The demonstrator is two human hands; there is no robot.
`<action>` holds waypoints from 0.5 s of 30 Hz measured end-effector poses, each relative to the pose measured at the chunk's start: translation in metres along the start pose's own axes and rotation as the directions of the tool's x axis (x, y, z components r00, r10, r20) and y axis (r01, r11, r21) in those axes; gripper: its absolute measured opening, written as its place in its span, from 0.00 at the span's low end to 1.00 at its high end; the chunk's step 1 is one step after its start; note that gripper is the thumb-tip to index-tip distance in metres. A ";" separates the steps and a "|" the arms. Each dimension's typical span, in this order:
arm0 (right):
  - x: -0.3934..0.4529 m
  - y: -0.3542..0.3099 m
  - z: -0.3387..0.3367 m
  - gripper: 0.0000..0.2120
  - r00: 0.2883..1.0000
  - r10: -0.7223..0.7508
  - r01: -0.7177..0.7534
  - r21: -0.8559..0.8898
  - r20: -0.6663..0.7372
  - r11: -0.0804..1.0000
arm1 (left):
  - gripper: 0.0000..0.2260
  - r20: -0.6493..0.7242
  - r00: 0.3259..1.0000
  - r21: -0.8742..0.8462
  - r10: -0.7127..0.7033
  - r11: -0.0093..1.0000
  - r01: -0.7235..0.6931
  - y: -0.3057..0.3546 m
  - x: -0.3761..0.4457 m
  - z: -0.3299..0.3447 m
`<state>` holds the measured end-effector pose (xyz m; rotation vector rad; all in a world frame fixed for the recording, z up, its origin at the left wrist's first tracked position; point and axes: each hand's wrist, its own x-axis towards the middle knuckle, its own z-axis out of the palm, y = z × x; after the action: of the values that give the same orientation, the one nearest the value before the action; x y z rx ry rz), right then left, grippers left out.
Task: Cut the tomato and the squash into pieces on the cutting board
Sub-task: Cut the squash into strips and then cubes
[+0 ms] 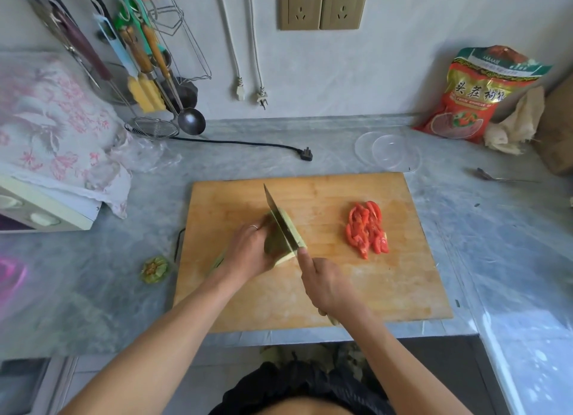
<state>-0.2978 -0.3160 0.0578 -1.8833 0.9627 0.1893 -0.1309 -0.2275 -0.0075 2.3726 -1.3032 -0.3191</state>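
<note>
From the head view, the tomato lies already sliced on the right of the cutting board. Now the squash, mid-board: left hand curled round it, right hand gripping the cleaver, blade in, most of it apparently still uncut.

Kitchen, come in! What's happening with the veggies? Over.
Left hand holds squash, right hand grips knife, blade in squash. Tomato already sliced on board. Nothing in the way.
</note>
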 end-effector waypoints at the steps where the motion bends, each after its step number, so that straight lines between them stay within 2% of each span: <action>1: -0.001 0.000 0.000 0.30 1.000 -0.004 0.004 -0.018 -0.005 1.000 | 0.28 0.002 1.000 -0.016 0.011 1.000 -0.011 0.000 0.000 0.002; 6: -0.002 -0.001 -0.001 0.29 0.999 -0.041 0.039 -0.070 -0.031 0.997 | 0.28 -0.009 1.000 -0.010 0.024 1.000 -0.024 0.002 0.001 0.003; 9: -0.003 -0.002 0.004 0.21 0.998 -0.064 0.062 -0.067 -0.026 0.996 | 0.30 -0.013 0.999 0.030 0.038 0.999 -0.037 0.001 -0.001 0.006; 13: -0.005 -0.004 0.006 0.22 0.996 -0.090 0.088 -0.104 -0.015 0.991 | 0.28 -0.014 0.997 0.061 0.076 0.995 -0.076 0.001 0.001 0.006; 15: -0.004 -0.004 0.004 0.23 0.998 -0.061 0.059 -0.134 -0.009 0.989 | 0.28 0.000 0.999 0.059 0.043 0.997 -0.043 0.001 0.002 0.008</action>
<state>-0.2963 -0.3095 0.0603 -2.0352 0.9204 0.2104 -0.1332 -0.2314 -0.0142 2.3885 -1.3793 -0.2693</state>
